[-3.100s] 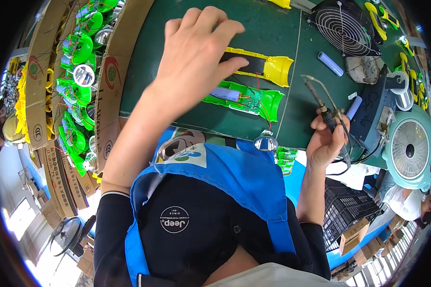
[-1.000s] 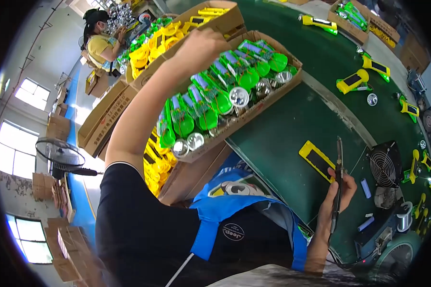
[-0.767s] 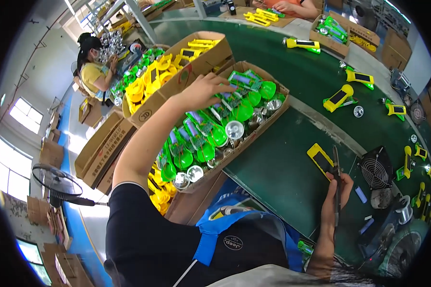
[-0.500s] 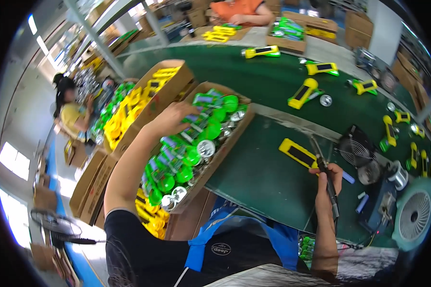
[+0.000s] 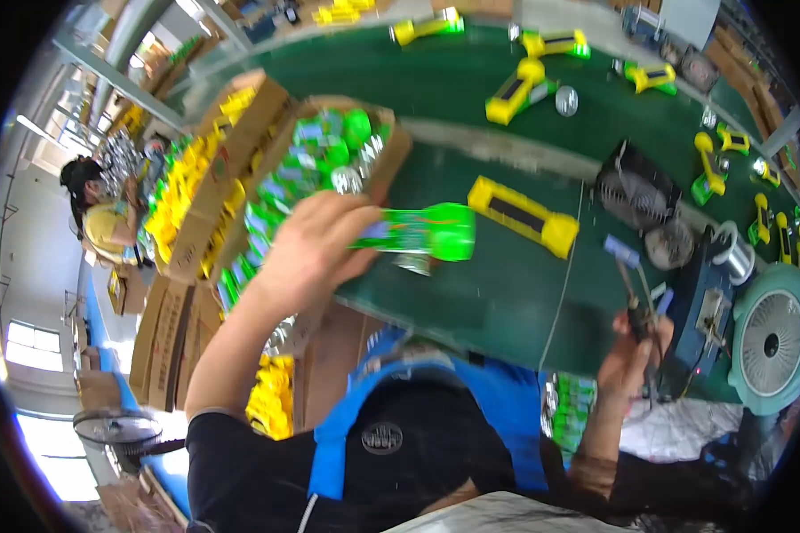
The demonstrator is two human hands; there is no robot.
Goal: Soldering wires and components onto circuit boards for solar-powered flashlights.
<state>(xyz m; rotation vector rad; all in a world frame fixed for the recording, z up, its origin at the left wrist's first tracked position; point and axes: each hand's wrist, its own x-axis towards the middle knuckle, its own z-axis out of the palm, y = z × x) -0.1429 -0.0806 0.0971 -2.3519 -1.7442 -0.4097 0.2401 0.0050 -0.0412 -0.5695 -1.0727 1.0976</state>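
My left hand (image 5: 316, 249) is closed round a green plastic flashlight body (image 5: 418, 233) with a rounded head, held over the left part of the green work surface. A shiny silver piece (image 5: 412, 263) hangs just under it, blurred. My right hand (image 5: 638, 346) grips a dark-handled soldering iron (image 5: 636, 313), its thin metal end pointing up and away. Near its tip is a pale violet cylinder (image 5: 622, 251); whether they touch I cannot tell. Between my hands and farther off, a yellow flashlight casing (image 5: 524, 218) with a dark panel lies on the surface.
On the left stand a carton (image 5: 398, 151) of green flashlight bodies and another (image 5: 271, 93) of yellow casings. At right are a black fan (image 5: 636, 191), a solder spool (image 5: 733, 253), a blue box-shaped unit (image 5: 698, 329) and a pale green fan (image 5: 771, 342). Several flashlights lie across the far belt.
My left hand has come out of the carton toward me and right, now holding a green flashlight body. My right hand has shifted right with the soldering iron, away from the yellow casing. The view has tilted.
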